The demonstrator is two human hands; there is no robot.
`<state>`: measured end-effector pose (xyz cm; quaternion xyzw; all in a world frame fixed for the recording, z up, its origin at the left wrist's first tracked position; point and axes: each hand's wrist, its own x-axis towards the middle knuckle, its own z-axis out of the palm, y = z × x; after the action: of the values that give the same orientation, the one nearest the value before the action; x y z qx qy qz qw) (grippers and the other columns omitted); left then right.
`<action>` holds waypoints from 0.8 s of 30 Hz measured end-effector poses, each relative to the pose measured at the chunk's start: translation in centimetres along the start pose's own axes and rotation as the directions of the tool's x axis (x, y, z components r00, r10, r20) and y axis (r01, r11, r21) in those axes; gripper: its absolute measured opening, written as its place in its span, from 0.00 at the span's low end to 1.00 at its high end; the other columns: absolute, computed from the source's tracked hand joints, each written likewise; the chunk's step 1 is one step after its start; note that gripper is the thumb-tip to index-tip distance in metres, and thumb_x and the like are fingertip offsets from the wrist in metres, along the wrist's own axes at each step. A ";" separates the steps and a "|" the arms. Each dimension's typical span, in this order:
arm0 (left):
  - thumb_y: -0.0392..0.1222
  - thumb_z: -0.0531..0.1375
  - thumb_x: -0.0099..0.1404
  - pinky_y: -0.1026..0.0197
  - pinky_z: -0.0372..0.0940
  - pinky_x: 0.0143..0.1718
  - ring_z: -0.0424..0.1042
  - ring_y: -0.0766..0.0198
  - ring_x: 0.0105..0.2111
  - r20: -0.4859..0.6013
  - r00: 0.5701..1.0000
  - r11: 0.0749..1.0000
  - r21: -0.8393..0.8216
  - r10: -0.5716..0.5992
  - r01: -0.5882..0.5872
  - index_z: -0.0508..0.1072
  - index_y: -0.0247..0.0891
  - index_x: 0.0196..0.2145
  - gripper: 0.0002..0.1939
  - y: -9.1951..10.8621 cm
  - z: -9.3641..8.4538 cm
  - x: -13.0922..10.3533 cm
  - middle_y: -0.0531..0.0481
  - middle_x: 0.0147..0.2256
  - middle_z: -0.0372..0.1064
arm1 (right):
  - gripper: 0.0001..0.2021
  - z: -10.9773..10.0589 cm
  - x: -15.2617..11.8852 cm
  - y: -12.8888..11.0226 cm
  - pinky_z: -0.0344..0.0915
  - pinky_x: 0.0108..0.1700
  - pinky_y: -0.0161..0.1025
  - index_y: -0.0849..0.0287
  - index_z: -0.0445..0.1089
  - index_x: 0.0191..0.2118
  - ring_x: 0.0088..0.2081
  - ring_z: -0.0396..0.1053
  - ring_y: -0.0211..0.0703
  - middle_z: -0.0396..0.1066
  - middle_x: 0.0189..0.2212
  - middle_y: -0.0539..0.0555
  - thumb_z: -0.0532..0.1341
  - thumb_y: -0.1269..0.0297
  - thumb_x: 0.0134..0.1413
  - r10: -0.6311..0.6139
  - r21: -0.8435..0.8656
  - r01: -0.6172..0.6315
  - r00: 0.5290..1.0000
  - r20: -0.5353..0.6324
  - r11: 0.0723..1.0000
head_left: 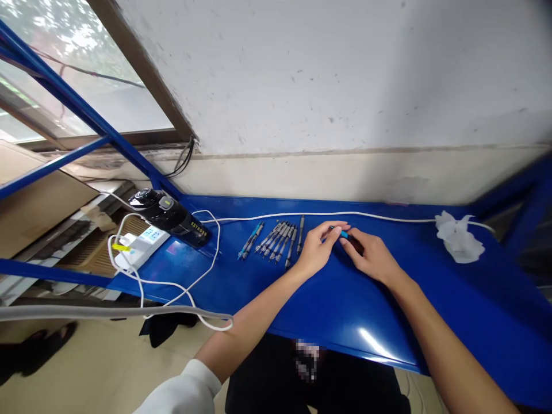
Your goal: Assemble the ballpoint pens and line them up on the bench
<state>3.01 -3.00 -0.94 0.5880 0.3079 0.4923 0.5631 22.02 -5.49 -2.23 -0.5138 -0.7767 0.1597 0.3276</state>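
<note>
My left hand [319,248] and my right hand [369,253] meet over the blue shelf top. Between their fingertips is a blue pen [344,234], mostly covered by the fingers; both hands pinch it. Just left of my left hand lies a loose row of dark grey pens [276,240], side by side and slanted. One grey pen [301,230] sits slightly apart, nearer the wall. At the row's left end are pens with light blue parts [250,241].
A black bottle [172,215] lies tilted at the left by a white power strip [142,247]. White cable [172,284] loops over the shelf edge and runs along the wall. Crumpled white plastic [460,237] lies at the right. Blue frame posts [81,106] rise at the left.
</note>
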 end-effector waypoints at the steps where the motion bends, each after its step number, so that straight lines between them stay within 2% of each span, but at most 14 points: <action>1: 0.55 0.62 0.77 0.51 0.69 0.64 0.80 0.51 0.57 0.001 1.000 1.000 -0.028 0.007 -0.007 0.81 0.39 0.52 0.18 0.2 0.0 0.0 0.40 0.52 0.82 | 0.15 0.0 0.0 -0.1 0.62 0.34 0.41 0.53 0.71 0.44 0.29 0.70 0.46 0.74 0.30 0.52 0.54 0.49 0.76 -0.007 0.021 0.007 1.000 -0.003 1.000; 4: 0.54 0.64 0.76 0.49 0.70 0.63 0.81 0.51 0.55 -0.019 1.000 0.997 -0.083 0.007 -0.008 0.82 0.38 0.47 0.16 0.7 -0.1 0.1 0.40 0.51 0.83 | 0.15 0.0 0.2 -0.5 0.67 0.38 0.42 0.53 0.72 0.45 0.32 0.72 0.47 0.77 0.34 0.53 0.53 0.51 0.77 -0.028 0.074 0.028 1.000 0.000 0.997; 8: 0.55 0.67 0.72 0.49 0.71 0.60 0.83 0.51 0.50 -0.074 0.996 0.993 -0.113 -0.051 0.043 0.84 0.38 0.43 0.17 0.7 -0.2 0.1 0.41 0.47 0.85 | 0.15 0.2 0.2 -0.7 0.70 0.44 0.44 0.53 0.73 0.48 0.38 0.77 0.50 0.79 0.41 0.57 0.52 0.52 0.78 -0.043 0.085 0.042 0.999 0.003 0.995; 14: 0.56 0.69 0.69 0.49 0.73 0.58 0.84 0.51 0.47 -0.144 0.983 0.986 -0.137 -0.117 0.098 0.85 0.37 0.40 0.17 0.6 -0.3 0.2 0.42 0.44 0.86 | 0.16 0.8 0.0 -0.3 0.68 0.39 0.43 0.53 0.71 0.48 0.32 0.75 0.49 0.77 0.35 0.55 0.50 0.51 0.79 -0.060 0.047 0.059 0.998 0.017 0.997; 21: 0.55 0.71 0.68 0.48 0.73 0.58 0.84 0.51 0.47 -0.194 0.972 0.982 -0.159 -0.135 0.104 0.86 0.37 0.39 0.17 0.2 -0.2 0.2 0.42 0.43 0.86 | 0.15 0.9 0.0 -0.3 0.66 0.37 0.42 0.54 0.71 0.50 0.32 0.75 0.48 0.77 0.35 0.55 0.51 0.53 0.80 -0.101 -0.025 0.101 0.995 -0.014 0.995; 24: 0.55 0.72 0.66 0.51 0.73 0.55 0.83 0.53 0.43 -0.244 0.959 0.982 -0.154 -0.146 0.110 0.87 0.37 0.37 0.16 0.0 -0.2 0.1 0.44 0.41 0.86 | 0.14 0.9 0.0 -0.2 0.66 0.38 0.42 0.54 0.71 0.50 0.34 0.76 0.48 0.78 0.36 0.56 0.51 0.54 0.80 -0.116 -0.046 0.115 0.993 -0.004 0.992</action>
<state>2.87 -2.82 -0.95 0.4581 0.3800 0.5462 0.5894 21.30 -5.49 -2.82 -0.4758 -0.8074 0.1211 0.3272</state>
